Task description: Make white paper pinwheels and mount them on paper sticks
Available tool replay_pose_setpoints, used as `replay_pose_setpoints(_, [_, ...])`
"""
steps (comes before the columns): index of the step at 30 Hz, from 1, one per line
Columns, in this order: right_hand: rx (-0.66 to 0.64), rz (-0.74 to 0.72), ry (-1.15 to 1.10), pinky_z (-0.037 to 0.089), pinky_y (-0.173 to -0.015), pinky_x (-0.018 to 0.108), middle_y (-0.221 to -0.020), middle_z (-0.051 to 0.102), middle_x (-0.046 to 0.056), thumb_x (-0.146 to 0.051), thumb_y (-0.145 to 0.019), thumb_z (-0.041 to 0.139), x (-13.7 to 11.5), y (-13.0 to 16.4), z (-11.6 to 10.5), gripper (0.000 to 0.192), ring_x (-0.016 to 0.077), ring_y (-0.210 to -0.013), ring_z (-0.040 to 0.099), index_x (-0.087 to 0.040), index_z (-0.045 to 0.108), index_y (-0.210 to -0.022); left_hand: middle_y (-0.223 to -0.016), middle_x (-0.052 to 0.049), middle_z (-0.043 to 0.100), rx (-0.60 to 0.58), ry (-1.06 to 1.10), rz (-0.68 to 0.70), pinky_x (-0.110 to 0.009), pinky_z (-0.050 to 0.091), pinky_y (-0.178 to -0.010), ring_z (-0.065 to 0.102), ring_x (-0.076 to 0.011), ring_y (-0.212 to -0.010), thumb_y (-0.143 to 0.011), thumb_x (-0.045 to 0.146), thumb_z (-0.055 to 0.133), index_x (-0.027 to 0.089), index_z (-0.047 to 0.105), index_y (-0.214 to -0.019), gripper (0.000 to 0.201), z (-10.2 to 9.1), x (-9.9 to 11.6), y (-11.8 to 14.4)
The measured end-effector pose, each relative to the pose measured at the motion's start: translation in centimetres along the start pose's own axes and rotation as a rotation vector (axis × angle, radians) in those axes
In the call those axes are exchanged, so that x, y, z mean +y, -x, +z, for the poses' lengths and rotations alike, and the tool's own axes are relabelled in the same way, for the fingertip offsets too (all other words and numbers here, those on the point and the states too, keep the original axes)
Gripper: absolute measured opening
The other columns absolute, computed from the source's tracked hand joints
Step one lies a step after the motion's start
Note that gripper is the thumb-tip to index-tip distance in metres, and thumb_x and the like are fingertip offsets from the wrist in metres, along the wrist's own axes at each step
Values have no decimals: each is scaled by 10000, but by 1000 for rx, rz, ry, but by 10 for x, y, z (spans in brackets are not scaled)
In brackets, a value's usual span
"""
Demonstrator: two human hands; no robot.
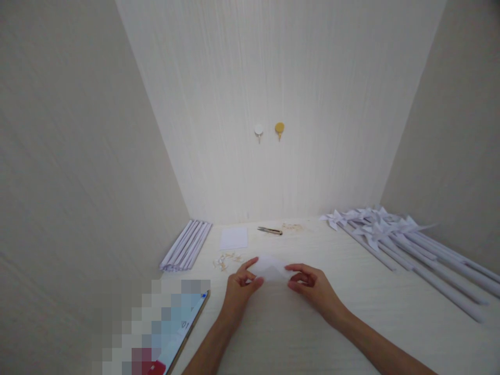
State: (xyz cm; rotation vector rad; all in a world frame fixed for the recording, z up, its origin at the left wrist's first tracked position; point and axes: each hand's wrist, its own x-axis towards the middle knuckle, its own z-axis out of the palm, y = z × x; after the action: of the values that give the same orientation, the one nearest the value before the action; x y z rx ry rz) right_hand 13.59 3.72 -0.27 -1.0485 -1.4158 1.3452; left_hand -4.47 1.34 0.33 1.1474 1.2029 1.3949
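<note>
Both hands hold one small white paper sheet (271, 268) low over the pale wooden table (297, 323). My left hand (240, 289) pinches its left edge between thumb and fingers. My right hand (312, 285) pinches its right edge. The sheet looks folded into a slanted shape, with one corner pointing away from me.
A bundle of rolled white paper sticks (186, 245) lies at the left wall. A white paper square (234, 238), small clippers (269, 230) and pale scraps (226, 259) lie behind the hands. Several finished paper pinwheels (394, 234) fill the right side. A tablet (172, 333) lies front left. Two hooks (269, 130) hang on the back wall.
</note>
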Motion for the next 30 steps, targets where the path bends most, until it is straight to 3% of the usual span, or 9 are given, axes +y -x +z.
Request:
replay_pose_setpoints(6, [-16,17,-135,403,-540,228,-592,588,-31,-167,-508,664,2,-1,0,317,111,-567,548,-173,605,-820,-1193,-109,479,-75,74,30,-277,424,-682,540,-238,-901,-541,242,667,133,480,-420,248,-1,-8,0])
replay_pose_setpoints(10, [6,-36,-158,407,-573,227,-750,602,5,-154,-476,689,2,-2,0,180,116,-638,555,-161,628,-645,-1184,-101,490,-104,154,37,-279,417,-706,536,-230,-917,-553,229,662,135,461,-426,256,0,-9,0])
replay_pose_setpoints(13, [20,-80,-137,392,-546,219,-714,577,5,-182,-505,684,1,-1,0,87,107,-613,537,-146,607,-524,-1122,-100,542,-111,199,-7,-286,419,-697,558,-217,-870,-560,246,659,137,459,-438,259,2,-7,-1])
replay_pose_setpoints(17, [23,-93,-132,361,-505,210,-663,561,1,-216,-558,659,0,0,1,157,86,-548,496,-137,567,-458,-1061,-99,582,-88,200,-85,-275,425,-628,587,-184,-735,-563,261,657,133,454,-445,267,3,-6,0])
replay_pose_setpoints(25, [103,-60,-52,341,-499,214,-584,539,-8,-255,-549,661,2,0,2,184,92,-530,471,-133,554,-462,-1049,-105,583,13,183,-65,-289,415,-691,580,-185,-765,-545,270,662,125,487,-432,254,7,-11,-1])
replay_pose_setpoints(27, [122,-49,-24,335,-484,215,-554,531,-12,-277,-555,654,2,0,3,194,93,-511,462,-135,552,-471,-940,-86,623,22,215,-60,-268,415,-675,573,-167,-754,-541,270,665,126,478,-430,261,9,-14,-3])
replay_pose_setpoints(30, [133,-32,17,329,-456,216,-538,527,-11,-316,-570,639,1,1,5,216,97,-491,458,-139,548,-487,-596,-8,597,79,247,-81,-235,421,-610,535,-107,-595,-508,272,686,132,451,-422,287,11,-18,-7])
